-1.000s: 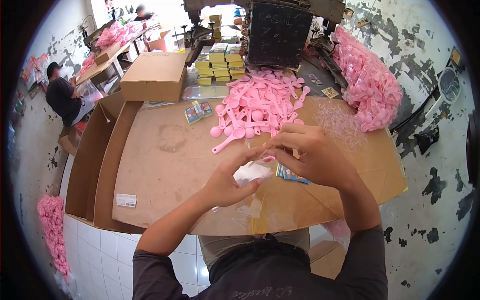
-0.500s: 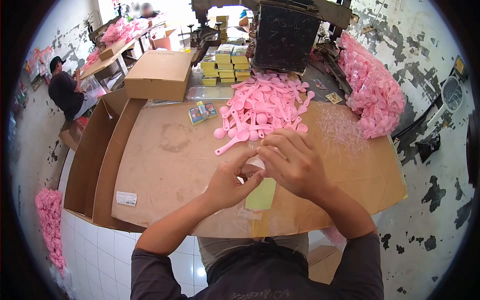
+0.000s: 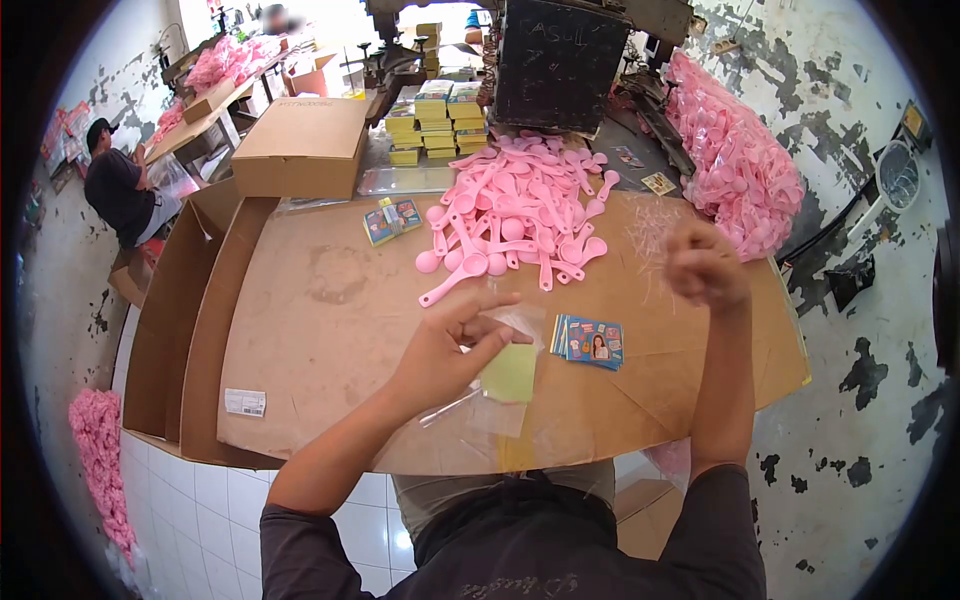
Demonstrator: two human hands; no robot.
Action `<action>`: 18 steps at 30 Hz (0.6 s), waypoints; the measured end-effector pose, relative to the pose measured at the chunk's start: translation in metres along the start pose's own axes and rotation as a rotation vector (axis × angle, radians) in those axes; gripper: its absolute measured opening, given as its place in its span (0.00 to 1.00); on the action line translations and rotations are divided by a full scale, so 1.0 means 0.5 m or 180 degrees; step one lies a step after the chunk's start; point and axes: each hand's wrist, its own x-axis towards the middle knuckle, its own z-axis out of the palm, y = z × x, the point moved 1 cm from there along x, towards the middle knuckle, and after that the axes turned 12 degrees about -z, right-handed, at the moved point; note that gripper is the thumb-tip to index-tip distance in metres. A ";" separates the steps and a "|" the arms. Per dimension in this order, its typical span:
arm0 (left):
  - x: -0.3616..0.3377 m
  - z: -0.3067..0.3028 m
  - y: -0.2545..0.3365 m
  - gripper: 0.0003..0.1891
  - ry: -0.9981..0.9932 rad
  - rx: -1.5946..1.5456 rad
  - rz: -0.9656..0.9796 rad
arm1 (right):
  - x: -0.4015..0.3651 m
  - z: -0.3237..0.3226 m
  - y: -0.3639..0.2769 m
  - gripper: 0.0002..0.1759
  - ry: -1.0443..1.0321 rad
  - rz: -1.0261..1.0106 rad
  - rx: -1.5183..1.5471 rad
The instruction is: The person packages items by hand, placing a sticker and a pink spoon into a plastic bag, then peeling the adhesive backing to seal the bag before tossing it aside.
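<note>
My left hand (image 3: pixel 455 345) pinches a clear plastic bag (image 3: pixel 492 416) near the front middle of the cardboard-topped table. A pale green sheet (image 3: pixel 510 375) lies at the bag, below my fingertips. Raised over the right side, my right hand (image 3: pixel 706 264) has curled fingers and is blurred; whether it holds anything is hidden. It is nearest the thin clear strips (image 3: pixel 650 235). A fanned stack of blue picture cards (image 3: pixel 590 342) lies between my hands. Beyond them is a heap of pink plastic spoons (image 3: pixel 520 205).
A banded card bundle (image 3: pixel 392 221) lies left of the spoons. Card stacks (image 3: pixel 435 115), a closed carton (image 3: pixel 300 145) and a black metal box (image 3: pixel 560 65) stand behind. A large bag of pink spoons (image 3: pixel 735 150) is at right. Another person (image 3: pixel 120 190) sits far left.
My right hand has moved away from my left, to the right and upward. The blue card stack it covered now shows. My left hand has stayed near the bag.
</note>
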 end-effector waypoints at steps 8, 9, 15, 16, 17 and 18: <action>0.011 0.001 0.000 0.20 0.0080 -0.0317 -0.0016 | -0.061 -0.111 0.116 0.27 0.0984 -0.0962 -0.5403; 0.016 0.003 -0.006 0.19 0.0084 -0.0384 -0.0034 | -0.056 -0.089 0.112 0.26 0.0857 -0.0804 -0.4859; 0.020 0.015 -0.014 0.14 0.0198 -0.0450 -0.0153 | -0.026 0.216 0.068 0.19 -0.0675 -0.0404 -0.1291; 0.020 0.017 -0.015 0.13 0.0211 -0.0497 -0.0158 | -0.028 0.250 0.072 0.19 -0.0707 -0.0369 -0.1098; 0.019 0.018 -0.016 0.12 0.0226 -0.0550 -0.0162 | -0.030 0.278 0.075 0.18 -0.0744 -0.0332 -0.0907; 0.020 0.015 -0.018 0.12 0.0242 -0.0505 -0.0180 | -0.030 0.291 0.078 0.18 -0.0782 -0.0297 -0.0720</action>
